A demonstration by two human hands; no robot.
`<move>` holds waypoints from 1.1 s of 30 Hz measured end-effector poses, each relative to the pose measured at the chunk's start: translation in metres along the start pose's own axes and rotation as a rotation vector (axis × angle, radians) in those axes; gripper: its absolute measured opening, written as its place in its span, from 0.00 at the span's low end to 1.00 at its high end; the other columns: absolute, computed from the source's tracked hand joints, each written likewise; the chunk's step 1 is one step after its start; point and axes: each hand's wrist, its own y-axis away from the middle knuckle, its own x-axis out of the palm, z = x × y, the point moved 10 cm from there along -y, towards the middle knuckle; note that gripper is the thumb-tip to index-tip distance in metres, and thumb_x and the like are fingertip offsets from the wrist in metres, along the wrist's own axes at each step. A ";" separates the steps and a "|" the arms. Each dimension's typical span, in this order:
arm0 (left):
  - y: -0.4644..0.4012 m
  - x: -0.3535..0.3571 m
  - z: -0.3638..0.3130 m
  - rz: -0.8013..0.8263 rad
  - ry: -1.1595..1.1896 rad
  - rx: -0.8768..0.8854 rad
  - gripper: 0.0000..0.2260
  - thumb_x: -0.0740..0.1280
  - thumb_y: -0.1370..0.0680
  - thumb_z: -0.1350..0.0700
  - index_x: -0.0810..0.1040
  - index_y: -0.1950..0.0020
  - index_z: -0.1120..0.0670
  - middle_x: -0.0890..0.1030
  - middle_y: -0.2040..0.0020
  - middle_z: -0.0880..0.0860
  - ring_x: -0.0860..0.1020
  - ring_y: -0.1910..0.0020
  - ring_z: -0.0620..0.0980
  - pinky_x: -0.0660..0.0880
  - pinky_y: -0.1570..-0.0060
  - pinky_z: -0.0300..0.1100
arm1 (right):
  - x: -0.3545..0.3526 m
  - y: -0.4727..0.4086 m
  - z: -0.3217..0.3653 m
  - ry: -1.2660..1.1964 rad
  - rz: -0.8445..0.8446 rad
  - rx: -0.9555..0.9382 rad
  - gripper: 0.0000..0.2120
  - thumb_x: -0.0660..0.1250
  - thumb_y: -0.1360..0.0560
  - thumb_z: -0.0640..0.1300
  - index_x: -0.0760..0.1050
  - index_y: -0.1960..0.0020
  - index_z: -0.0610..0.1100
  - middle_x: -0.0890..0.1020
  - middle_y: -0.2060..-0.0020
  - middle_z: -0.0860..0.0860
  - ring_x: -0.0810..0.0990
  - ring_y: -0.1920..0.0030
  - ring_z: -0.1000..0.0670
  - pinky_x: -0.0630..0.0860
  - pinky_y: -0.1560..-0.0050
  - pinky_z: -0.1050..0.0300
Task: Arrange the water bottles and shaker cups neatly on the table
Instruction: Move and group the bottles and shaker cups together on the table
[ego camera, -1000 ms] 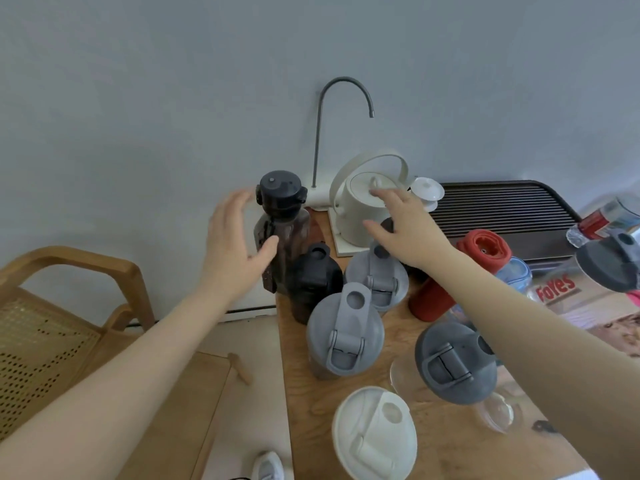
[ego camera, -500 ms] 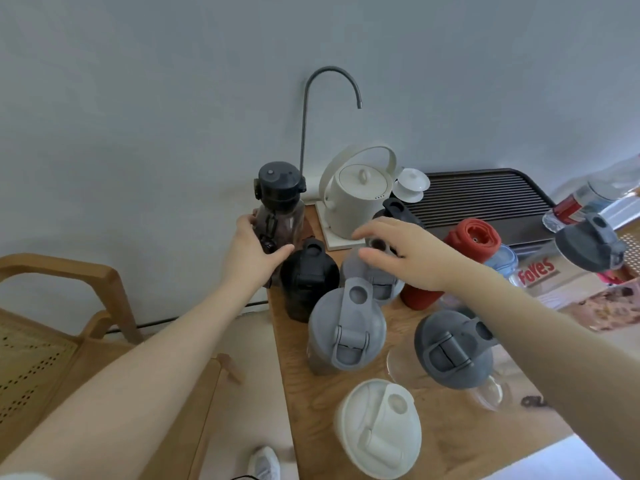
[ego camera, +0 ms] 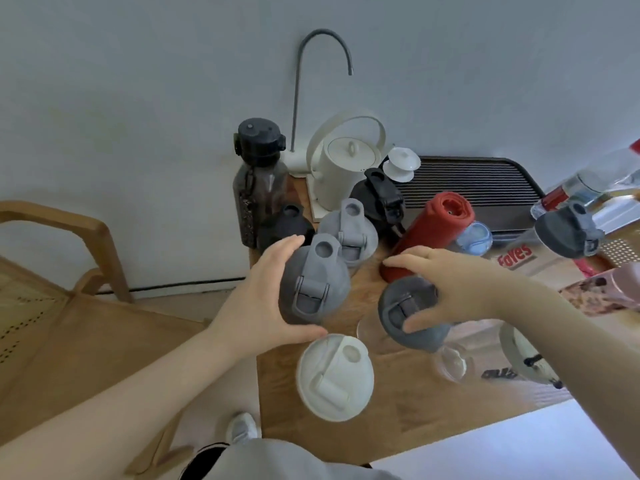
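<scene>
My left hand (ego camera: 261, 299) wraps around the left side of a light grey shaker cup (ego camera: 313, 284) near the table's left edge. My right hand (ego camera: 446, 282) grips the lid of a dark grey shaker cup (ego camera: 408, 317) with a clear body. A white-lidded shaker (ego camera: 335, 375) stands in front of them. Behind are a second grey shaker (ego camera: 348, 228), a small black bottle (ego camera: 285, 228), a tall dark bottle (ego camera: 258, 174), a black-lidded bottle (ego camera: 379, 199) and a red bottle (ego camera: 433, 230).
A white kettle (ego camera: 346, 168) and a curved tap (ego camera: 311, 64) stand at the wall, beside a dark ribbed tray (ego camera: 478, 188). More bottles (ego camera: 568, 233) crowd the right side. A clear cup (ego camera: 523, 358) lies under my right arm. A wooden chair (ego camera: 69, 271) sits left of the wooden table (ego camera: 398, 410).
Both hands came back toward me. The left left the tall dark bottle and closed on the light grey shaker; the right moved from the back shaker onto the dark grey one.
</scene>
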 end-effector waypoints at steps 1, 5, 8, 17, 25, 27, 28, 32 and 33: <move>0.002 0.004 -0.001 -0.015 -0.021 -0.030 0.50 0.78 0.40 0.43 0.46 0.32 0.36 0.54 0.33 0.32 0.56 0.34 0.32 0.57 0.36 0.32 | 0.009 0.003 -0.002 -0.007 0.034 -0.009 0.45 0.67 0.37 0.69 0.51 0.27 0.59 0.59 0.29 0.57 0.66 0.32 0.50 0.70 0.35 0.50; 0.004 0.013 -0.007 -0.119 -0.065 -0.094 0.48 0.78 0.36 0.51 0.50 0.26 0.45 0.59 0.29 0.43 0.60 0.33 0.40 0.62 0.35 0.38 | 0.025 0.009 0.000 0.145 -0.047 -0.086 0.47 0.69 0.38 0.68 0.48 0.27 0.59 0.59 0.29 0.55 0.68 0.35 0.47 0.72 0.41 0.50; 0.007 0.013 -0.008 -0.184 -0.066 -0.163 0.44 0.77 0.35 0.55 0.53 0.27 0.49 0.62 0.29 0.48 0.66 0.35 0.46 0.66 0.42 0.37 | 0.023 0.014 0.005 0.188 -0.170 -0.123 0.44 0.67 0.37 0.68 0.52 0.29 0.57 0.66 0.34 0.54 0.72 0.42 0.47 0.74 0.48 0.51; 0.046 0.014 -0.018 -0.279 -0.166 -0.343 0.44 0.74 0.30 0.54 0.47 0.24 0.52 0.59 0.26 0.54 0.61 0.29 0.52 0.61 0.33 0.45 | 0.055 0.049 0.016 0.282 -0.146 -0.211 0.43 0.68 0.38 0.67 0.54 0.31 0.53 0.68 0.40 0.50 0.73 0.46 0.46 0.70 0.59 0.54; 0.073 0.092 -0.082 -0.086 -0.708 0.103 0.24 0.60 0.28 0.42 0.70 0.36 0.55 0.74 0.35 0.56 0.73 0.38 0.55 0.73 0.42 0.51 | 0.055 0.060 0.017 0.292 -0.162 -0.249 0.49 0.68 0.39 0.70 0.53 0.28 0.51 0.68 0.34 0.51 0.69 0.36 0.47 0.68 0.40 0.51; 0.071 0.108 -0.065 0.059 -0.794 -0.021 0.32 0.61 0.33 0.34 0.69 0.36 0.52 0.76 0.37 0.54 0.77 0.43 0.56 0.78 0.53 0.52 | 0.045 0.062 0.020 0.216 -0.162 -0.269 0.48 0.66 0.37 0.70 0.52 0.26 0.51 0.65 0.30 0.51 0.65 0.32 0.47 0.65 0.33 0.49; 0.070 0.110 -0.061 0.084 -0.846 -0.062 0.35 0.64 0.36 0.33 0.69 0.36 0.51 0.76 0.37 0.54 0.78 0.45 0.56 0.78 0.56 0.52 | 0.036 0.061 0.021 0.151 -0.176 -0.272 0.47 0.65 0.36 0.70 0.52 0.26 0.51 0.65 0.29 0.51 0.65 0.31 0.46 0.66 0.33 0.48; 0.067 0.109 -0.059 0.141 -0.784 -0.077 0.33 0.68 0.35 0.39 0.67 0.32 0.48 0.70 0.33 0.50 0.71 0.40 0.57 0.71 0.47 0.54 | -0.001 0.046 0.018 0.008 -0.351 -0.257 0.37 0.63 0.27 0.59 0.52 0.25 0.47 0.69 0.32 0.44 0.70 0.35 0.42 0.69 0.36 0.45; 0.070 0.110 -0.063 0.144 -0.784 -0.027 0.32 0.66 0.35 0.39 0.67 0.33 0.47 0.72 0.35 0.49 0.72 0.41 0.56 0.72 0.49 0.52 | -0.008 0.040 0.019 0.024 -0.399 -0.256 0.36 0.63 0.26 0.57 0.52 0.25 0.45 0.69 0.32 0.44 0.70 0.34 0.42 0.67 0.34 0.45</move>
